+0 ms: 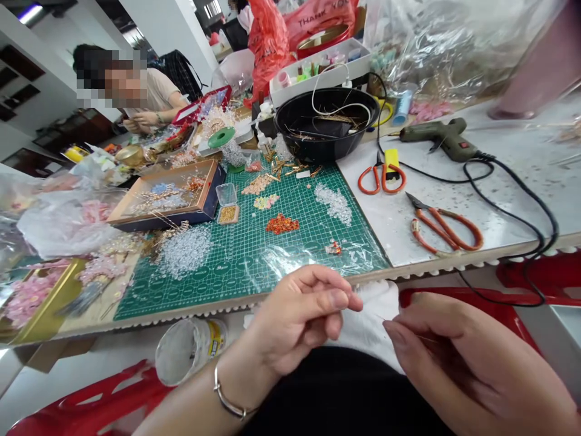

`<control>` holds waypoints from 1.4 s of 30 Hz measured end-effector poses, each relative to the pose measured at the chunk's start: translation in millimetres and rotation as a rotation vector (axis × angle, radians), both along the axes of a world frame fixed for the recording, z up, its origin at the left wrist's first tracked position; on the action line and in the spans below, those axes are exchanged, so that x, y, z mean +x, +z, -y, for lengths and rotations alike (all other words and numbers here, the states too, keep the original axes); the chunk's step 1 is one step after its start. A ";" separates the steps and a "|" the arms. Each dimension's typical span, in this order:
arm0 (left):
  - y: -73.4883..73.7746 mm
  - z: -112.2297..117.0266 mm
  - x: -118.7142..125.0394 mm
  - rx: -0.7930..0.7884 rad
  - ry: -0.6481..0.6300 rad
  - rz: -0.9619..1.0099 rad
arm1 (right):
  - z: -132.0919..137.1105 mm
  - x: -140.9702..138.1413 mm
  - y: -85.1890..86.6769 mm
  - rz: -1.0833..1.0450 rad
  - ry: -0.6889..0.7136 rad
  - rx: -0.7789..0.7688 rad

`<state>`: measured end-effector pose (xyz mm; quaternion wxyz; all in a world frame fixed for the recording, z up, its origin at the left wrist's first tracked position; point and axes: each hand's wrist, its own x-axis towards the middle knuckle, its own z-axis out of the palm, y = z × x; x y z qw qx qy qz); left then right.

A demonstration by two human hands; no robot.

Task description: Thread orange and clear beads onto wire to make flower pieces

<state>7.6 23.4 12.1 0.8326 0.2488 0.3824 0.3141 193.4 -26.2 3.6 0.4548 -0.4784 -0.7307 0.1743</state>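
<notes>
My left hand [297, 318] is below the table's front edge, thumb and forefinger pinched together. My right hand [447, 348] is beside it, fingers closed in a pinch. A very thin wire [379, 316] runs between the two pinches; it is barely visible. Both hands hover over my lap, in front of a white cloth [374, 315]. A metal bangle [229, 396] circles my left wrist. On the table just beyond lies a green cutting mat [254, 242] with small piles of beads: orange [281, 224], clear [334, 203] and pink ones [265, 201].
Two orange-handled scissors [447, 229] [381, 178], a green glue gun [442, 138] with a black cord, and a black bowl [327, 121] sit on the white tabletop. A tray of beads [167, 194] and plastic bags lie left. Another person sits at the far left. Red stools stand below.
</notes>
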 end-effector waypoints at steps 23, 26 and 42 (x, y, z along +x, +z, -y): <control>-1.9 22.8 -2.3 -0.077 0.028 0.094 | 7.6 -9.5 2.3 0.048 0.055 -0.030; -1.4 22.9 -2.2 -0.070 0.033 0.070 | 6.5 -9.9 2.0 0.053 0.037 -0.015; 7.8 15.3 -6.8 0.850 -0.148 -0.702 | 0.7 -4.0 -13.6 0.011 0.129 -0.172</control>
